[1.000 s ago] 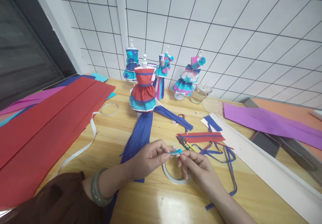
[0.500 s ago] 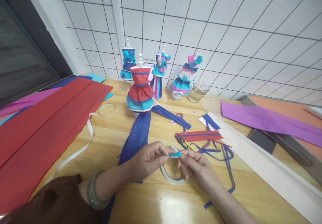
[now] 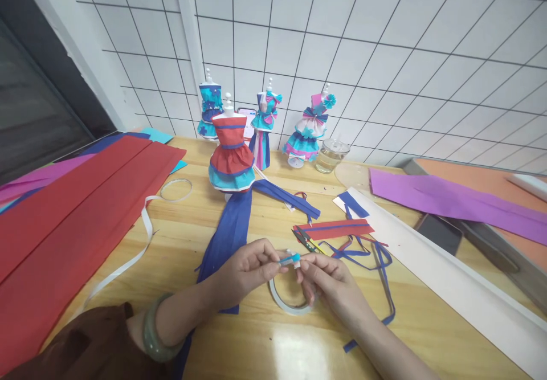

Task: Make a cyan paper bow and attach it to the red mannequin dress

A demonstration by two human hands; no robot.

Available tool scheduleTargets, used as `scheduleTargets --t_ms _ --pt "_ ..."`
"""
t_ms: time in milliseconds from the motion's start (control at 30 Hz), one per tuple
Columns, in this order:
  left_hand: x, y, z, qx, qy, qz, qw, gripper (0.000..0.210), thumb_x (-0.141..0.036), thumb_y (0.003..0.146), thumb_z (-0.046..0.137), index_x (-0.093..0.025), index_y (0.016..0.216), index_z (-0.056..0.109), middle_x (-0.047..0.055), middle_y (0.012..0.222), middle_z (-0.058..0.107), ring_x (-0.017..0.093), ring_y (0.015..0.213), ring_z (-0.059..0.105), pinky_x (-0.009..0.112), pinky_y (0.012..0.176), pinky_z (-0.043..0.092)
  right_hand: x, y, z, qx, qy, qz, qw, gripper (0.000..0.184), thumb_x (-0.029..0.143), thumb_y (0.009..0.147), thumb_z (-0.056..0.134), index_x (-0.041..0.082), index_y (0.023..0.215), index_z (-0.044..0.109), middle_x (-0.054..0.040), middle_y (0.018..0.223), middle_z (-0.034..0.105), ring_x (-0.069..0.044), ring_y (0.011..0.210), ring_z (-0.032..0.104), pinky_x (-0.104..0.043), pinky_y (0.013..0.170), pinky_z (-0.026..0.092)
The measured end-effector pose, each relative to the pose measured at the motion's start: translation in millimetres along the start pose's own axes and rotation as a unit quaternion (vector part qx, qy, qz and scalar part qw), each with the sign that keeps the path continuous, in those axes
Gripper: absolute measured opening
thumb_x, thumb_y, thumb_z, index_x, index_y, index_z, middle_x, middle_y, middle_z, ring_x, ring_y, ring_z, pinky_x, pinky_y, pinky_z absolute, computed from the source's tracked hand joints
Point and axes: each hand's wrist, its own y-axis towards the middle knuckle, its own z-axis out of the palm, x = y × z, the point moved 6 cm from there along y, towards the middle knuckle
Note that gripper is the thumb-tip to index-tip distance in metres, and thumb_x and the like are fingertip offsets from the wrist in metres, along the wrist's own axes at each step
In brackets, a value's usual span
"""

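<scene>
Between my two hands is a small folded strip of turquoise paper (image 3: 292, 259) with a whitish part at its edge. My left hand (image 3: 251, 267) pinches its left end between thumb and forefinger. Thumb and fingers of my right hand (image 3: 331, 280) close on the right end. A roll of white tape (image 3: 284, 305) shows just below the strip, partly covered by my right fingers; I cannot tell whether they touch it. Small thread snips (image 3: 308, 240) lie just beyond my hands, against a red paper strip (image 3: 335, 229) with a blue line.
A red-dressed mini mannequin (image 3: 232, 152) stands ahead, with several others behind. A glass of pale liquid (image 3: 331, 158) is by the wall. Red paper sheets (image 3: 94, 209) cover the left; white paper (image 3: 431, 272), purple paper (image 3: 453, 197) and a phone (image 3: 440, 233) lie right. Blue ribbons (image 3: 387, 283) trail nearby.
The whole scene has shifted slightly left as the head turned. The turquoise strip has tilted a little between my fingers, and more of its whitish part shows. Both hands keep their pinch.
</scene>
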Motion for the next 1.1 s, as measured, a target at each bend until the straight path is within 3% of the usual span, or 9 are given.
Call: scheduleTargets --t_ms 133,1100 --pt "1.3 1.1 -1.1 -0.006 -0.028 -0.008 1.000 0.013 -0.026 0.077 0.057 -0.016 0.075 0.048 0.008 0.101 0.064 0.020 0.102 0.055 0.040 0.093 0.036 0.8 -0.4 0.4 0.003 -0.010 -0.009 1.000 0.031 0.041 0.077 0.056 0.013 0.064 0.059 0.0042 0.040 0.050 -0.007 0.034 0.042 -0.020 0.040 0.032" --pt "-0.4 -4.4 -0.7 0.013 0.050 0.014 0.999 0.007 -0.023 0.081 0.051 -0.016 0.080 0.049 0.011 0.114 0.058 0.022 0.113 0.048 0.040 0.097 0.031 0.0 1.0 1.9 0.009 0.010 0.003 1.000 0.029 0.039 0.075 0.059 0.013 0.062 0.058 0.0042 0.038 0.051 -0.005 0.032 0.040 -0.018 0.039 0.031"
